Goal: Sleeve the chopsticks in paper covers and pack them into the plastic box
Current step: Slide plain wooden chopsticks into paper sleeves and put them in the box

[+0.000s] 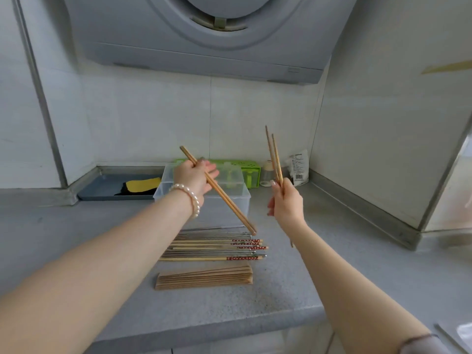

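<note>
My left hand (194,178) grips a wooden chopstick pair (224,198) that slants down to the right over the clear plastic box (244,198). My right hand (286,203) holds another wooden pair (273,155) upright, tips pointing up, to the right of the box. On the grey counter below lies a row of loose chopsticks (214,245), some metal, some wooden with red patterned ends. In front of them sits a stack of brown paper covers (204,278).
A green holder (251,168), a small bottle (267,173) and a white packet (298,166) stand behind the box by the tiled wall. A blue tray (102,190) with a yellow and black cloth lies at the back left. A range hood (204,34) hangs overhead.
</note>
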Motion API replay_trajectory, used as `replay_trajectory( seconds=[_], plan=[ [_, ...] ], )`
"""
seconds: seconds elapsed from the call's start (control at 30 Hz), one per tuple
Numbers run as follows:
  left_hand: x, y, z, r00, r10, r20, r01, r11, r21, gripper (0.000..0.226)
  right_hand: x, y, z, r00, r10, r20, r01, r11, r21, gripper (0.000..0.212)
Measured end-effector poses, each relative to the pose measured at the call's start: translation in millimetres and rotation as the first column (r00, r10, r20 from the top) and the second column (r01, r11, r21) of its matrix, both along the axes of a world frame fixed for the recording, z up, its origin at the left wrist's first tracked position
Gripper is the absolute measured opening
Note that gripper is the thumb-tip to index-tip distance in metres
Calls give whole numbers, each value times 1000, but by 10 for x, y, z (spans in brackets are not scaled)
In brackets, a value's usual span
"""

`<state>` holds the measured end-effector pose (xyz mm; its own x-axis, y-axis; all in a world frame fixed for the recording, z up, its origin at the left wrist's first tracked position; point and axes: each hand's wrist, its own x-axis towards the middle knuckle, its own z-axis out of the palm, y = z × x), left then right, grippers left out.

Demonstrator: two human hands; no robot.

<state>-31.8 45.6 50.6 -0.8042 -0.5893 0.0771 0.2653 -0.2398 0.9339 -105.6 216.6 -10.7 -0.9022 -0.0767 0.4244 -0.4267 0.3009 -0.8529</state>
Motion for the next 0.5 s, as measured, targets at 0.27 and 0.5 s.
replay_trajectory(
  seconds=[0.27,0.5],
  plan=[
    [401,-1125,-495,973,32,226,-87,968,237,37,-198,-722,-320,945,322,-50,-46,284,958,47],
    [523,-1111,-778,969,-10,246,-84,926,367,39,-175,-1033,-540,904,415,-102,-17,274,961,42]
  ],
)
